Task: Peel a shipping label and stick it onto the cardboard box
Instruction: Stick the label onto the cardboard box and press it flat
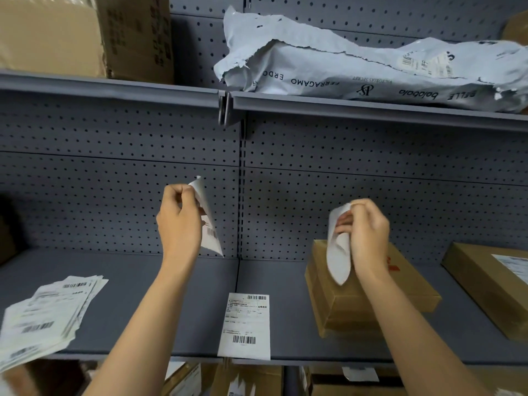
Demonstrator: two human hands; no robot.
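Grey pegboard shelving, two shelves in view. Upper shelf: a large carton at left, a torn grey mailer at right, printed upside down with "FERRAGAMO", "balabala", "BELLE" and "VICTORIA'S SECRET".

Lower shelf: plain brown box right of centre, red print on top partly hidden by the wrist. A second box at far right, already carrying a white label. A fanned stack of labels at far left. One loose sheet with barcodes lies at the front edge, between the forearms; its text is too small to read.

Both arms raised, well apart.

Left hand: wrist cocked back, grip pinching the top corner of the label, which hangs curled above the shelf, barcode showing near its lower end.

Right hand: fingers curled, grip clenched round the blank white backing, which hangs in a loose fold over the brown box's top.
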